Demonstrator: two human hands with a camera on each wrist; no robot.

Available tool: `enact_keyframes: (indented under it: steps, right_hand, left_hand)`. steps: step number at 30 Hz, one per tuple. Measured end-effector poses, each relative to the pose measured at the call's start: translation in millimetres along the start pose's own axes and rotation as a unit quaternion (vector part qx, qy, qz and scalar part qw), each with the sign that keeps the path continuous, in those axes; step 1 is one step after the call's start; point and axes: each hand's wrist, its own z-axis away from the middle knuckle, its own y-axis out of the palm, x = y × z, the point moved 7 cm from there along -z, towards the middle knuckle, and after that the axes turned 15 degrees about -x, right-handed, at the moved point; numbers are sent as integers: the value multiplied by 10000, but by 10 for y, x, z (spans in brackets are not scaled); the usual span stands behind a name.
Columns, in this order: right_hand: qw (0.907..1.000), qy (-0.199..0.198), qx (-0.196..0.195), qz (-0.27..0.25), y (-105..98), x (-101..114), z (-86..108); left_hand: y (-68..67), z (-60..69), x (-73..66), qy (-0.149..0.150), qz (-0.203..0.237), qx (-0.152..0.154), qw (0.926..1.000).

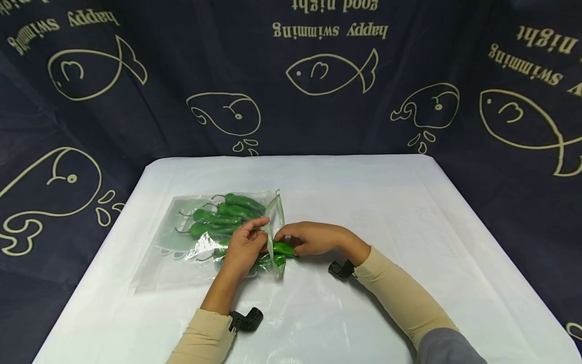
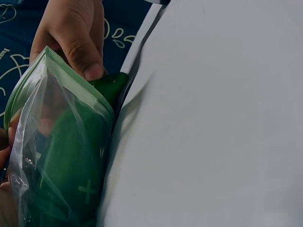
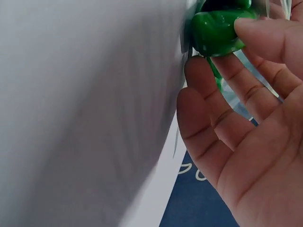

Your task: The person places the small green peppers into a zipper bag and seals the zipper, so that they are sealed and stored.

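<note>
A clear zip bag [image 1: 156,268] with a pale green seal strip [image 2: 78,85] lies flat, its mouth facing right. Several long green chili peppers [image 1: 215,217] with thin stems lie side by side inside it. My left hand [image 1: 243,250] pinches the upper layer of the bag near the mouth. At the opening, my right hand [image 1: 318,237] pinches one green chili pepper [image 1: 284,248] between thumb and fingers. That pepper's blunt end [image 3: 218,33] sticks out of the bag; the rest is behind the plastic. Below it, another pepper [image 1: 279,260] shows near the mouth.
A white cloth covers the table [image 1: 382,197]. Behind it hangs a dark blue curtain [image 1: 273,65] with fish and whale drawings. Black camera mounts [image 1: 245,319] are strapped on both wrists.
</note>
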Motion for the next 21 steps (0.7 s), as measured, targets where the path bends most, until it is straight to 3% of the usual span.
enact_keyframes:
  steps: [7, 21]
  right_hand:
    - [9995, -289, -72, 52, 13, 30, -33]
    - [9993, -71, -123, 357, 17, -20, -40]
  left_hand:
    - [10, 2, -7, -4, 49, 3, 10000]
    - [5, -7, 15, -11, -11, -6, 10000]
